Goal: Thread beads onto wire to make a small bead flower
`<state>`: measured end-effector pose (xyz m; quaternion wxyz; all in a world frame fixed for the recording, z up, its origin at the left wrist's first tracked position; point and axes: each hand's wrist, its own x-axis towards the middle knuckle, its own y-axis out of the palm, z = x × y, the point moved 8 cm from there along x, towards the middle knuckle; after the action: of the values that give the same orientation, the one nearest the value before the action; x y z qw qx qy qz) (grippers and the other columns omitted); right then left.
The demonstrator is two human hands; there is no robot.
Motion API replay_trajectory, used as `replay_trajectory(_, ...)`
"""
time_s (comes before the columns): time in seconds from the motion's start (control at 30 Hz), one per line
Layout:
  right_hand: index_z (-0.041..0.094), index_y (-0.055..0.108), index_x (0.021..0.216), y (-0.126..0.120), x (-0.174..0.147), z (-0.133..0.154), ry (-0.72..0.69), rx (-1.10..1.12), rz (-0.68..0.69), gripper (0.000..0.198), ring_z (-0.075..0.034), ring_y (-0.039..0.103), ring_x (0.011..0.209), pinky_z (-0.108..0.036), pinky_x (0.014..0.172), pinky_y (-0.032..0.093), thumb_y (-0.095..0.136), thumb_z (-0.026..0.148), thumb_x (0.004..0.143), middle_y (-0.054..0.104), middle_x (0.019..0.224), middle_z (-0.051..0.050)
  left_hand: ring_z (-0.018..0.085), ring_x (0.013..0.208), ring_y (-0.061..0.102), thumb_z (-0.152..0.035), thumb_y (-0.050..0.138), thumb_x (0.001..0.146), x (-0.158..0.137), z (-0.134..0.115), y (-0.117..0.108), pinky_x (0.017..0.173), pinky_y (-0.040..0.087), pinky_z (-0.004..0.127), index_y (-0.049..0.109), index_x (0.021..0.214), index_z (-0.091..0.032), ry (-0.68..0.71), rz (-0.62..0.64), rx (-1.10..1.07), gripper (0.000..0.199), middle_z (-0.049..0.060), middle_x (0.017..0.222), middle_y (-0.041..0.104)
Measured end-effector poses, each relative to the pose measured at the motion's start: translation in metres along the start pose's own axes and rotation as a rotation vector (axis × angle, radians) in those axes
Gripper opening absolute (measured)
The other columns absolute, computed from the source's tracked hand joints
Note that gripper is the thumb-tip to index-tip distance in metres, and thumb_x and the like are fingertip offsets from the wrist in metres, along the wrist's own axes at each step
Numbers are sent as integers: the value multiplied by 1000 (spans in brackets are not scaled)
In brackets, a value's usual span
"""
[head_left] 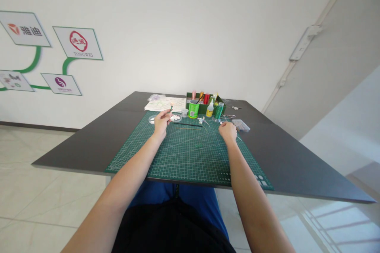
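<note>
My left hand [162,122] is raised over the far left part of the green cutting mat [190,154]. Pinched upright between its fingertips is a small green stem [171,108] with a pale orange tip. My right hand [228,131] is closed at the mat's right side, fingers pressed together; what they hold is too small to make out. Just beyond it stands a spool of green thread [219,110]. Between the hands lie a dark thin stick [188,124] and a small pale flower-like piece [202,120] with wires. Round shallow dishes [177,118] with white contents sit beside my left hand.
At the back are a green box [203,108] of coloured thread spools, a bright green can [193,109], a yellow-labelled glue bottle [209,109] and white sheets [162,104]. A clear plastic case [241,125] and scissors [236,108] lie at right. A wall stands behind the table.
</note>
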<state>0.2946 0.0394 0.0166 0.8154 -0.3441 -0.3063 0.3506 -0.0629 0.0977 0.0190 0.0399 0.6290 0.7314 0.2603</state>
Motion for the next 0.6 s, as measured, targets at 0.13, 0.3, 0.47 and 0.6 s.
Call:
replay_trajectory(0.13,8,79,107,-1,5,-9,36,11,-3,34,-37,70,103,-44,89,52,54,19,85,73,105,-27,6,51,47,-28,82,60,2,-2,-3,45,29,19,76,93,-14,12,-14,10,37,3,69,69)
replay_trajectory(0.3,10,80,107,-5,9,-19,92,25,-3,34,-40,70,103,-48,86,53,55,17,84,72,106,-28,7,52,49,-28,81,60,5,-4,-10,45,29,19,76,96,-14,23,-64,-8,39,4,72,70)
replay_trajectory(0.47,9,80,103,-6,11,-27,121,42,-29,31,-40,70,99,-49,84,55,59,17,81,71,102,-29,8,53,49,-30,81,61,6,-3,-13,46,29,20,76,98,-14,32,-86,13,41,5,73,70)
replay_trajectory(0.6,10,79,102,-4,12,-31,118,49,-41,31,-39,69,101,-47,85,54,60,17,80,71,103,-28,8,54,49,-31,82,62,6,-2,-12,47,29,21,75,100,-13,34,-68,23,43,5,74,69)
